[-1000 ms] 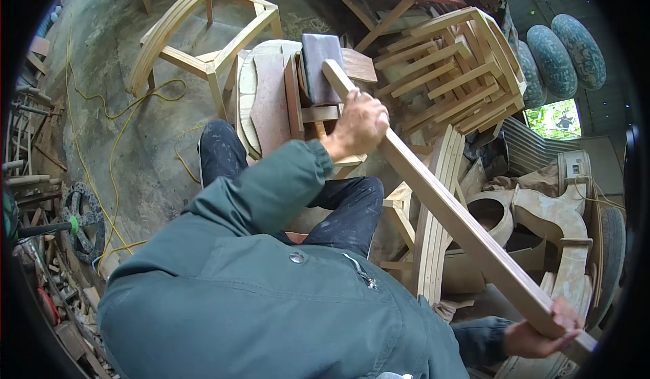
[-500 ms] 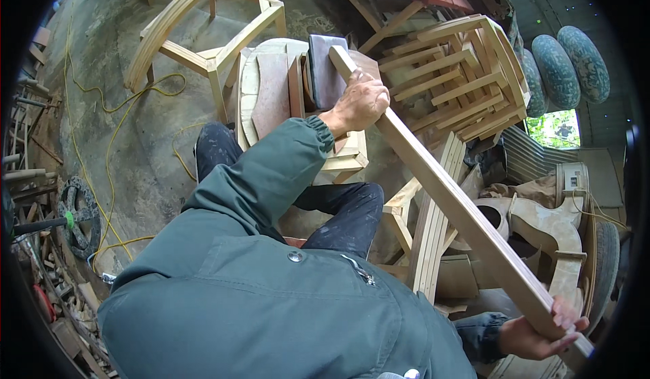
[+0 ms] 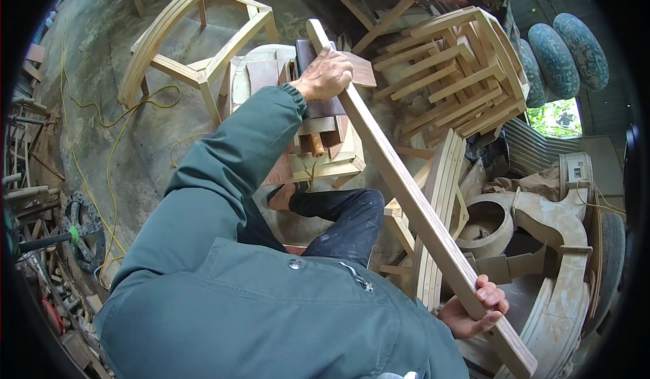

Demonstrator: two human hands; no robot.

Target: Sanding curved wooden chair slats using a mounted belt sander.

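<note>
A long, flat wooden board (image 3: 403, 182) runs diagonally from the upper middle to the lower right. Near its far end, my left hand (image 3: 323, 74) is closed around it from above. My right hand (image 3: 476, 310) grips the same board toward its near end, fingertips curled over one edge. Beneath the far end lies a dark, smooth flat slab (image 3: 307, 55), partly covered by the board and my left hand; whether the board touches it I cannot tell. Below the slab sits a wooden block with an orange-brown piece (image 3: 316, 144), on a pale wooden frame (image 3: 338, 167).
A curved wooden frame (image 3: 237, 42) stands at the upper left. To the right are stacked slatted frames (image 3: 460, 74), a bundle of long strips (image 3: 433, 243) and a pale curved housing (image 3: 555, 216). A yellow cord (image 3: 110, 176) crosses the floor on the left.
The board has slid up and to the left, and both hands have moved with it. The orange-brown piece and more of the frame beneath are now uncovered. My left leg has shifted.
</note>
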